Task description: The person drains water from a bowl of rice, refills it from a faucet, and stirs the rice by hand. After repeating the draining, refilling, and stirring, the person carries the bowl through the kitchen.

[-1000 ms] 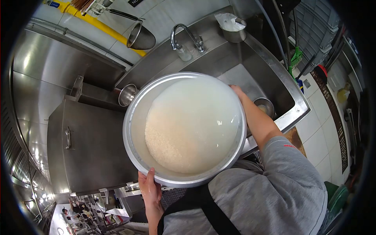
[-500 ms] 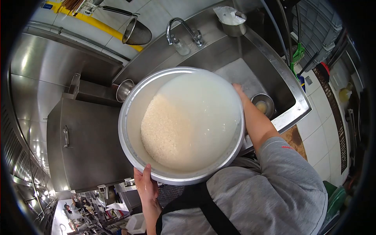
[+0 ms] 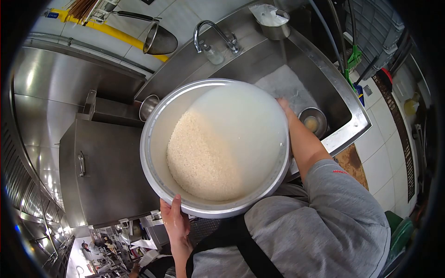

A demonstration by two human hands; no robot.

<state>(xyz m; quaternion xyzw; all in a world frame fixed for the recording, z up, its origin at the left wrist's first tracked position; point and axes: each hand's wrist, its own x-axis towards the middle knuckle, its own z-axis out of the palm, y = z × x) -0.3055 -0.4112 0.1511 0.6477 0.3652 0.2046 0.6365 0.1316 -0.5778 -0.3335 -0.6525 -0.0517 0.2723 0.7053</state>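
A big round metal pot (image 3: pixel 144 153) is held up and tilted between my hands. White rice (image 3: pixel 197 160) lies heaped along the pot's left side, and cloudy water (image 3: pixel 250 125) fills the right side. Near the lower left of the rim, my left hand (image 3: pixel 176 220) grips the pot with its thumb on the edge. My right hand (image 3: pixel 283 105) holds the far right side; most of its fingers are hidden behind the wall. Behind the pot is a steel sink (image 3: pixel 320 76), which the pot partly overlaps in view.
A curved faucet (image 3: pixel 215 32) and a clear bottle (image 3: pixel 213 54) stand at the sink's back. Inside the sink is a small metal bowl (image 3: pixel 313 121). A mesh strainer (image 3: pixel 160 39) hangs on the wall. Left of the pot is a steel cabinet (image 3: pixel 111 171).
The water has shifted toward the right of the pot, and more rice shows above it. Both hands keep their hold; the view has shifted slightly.
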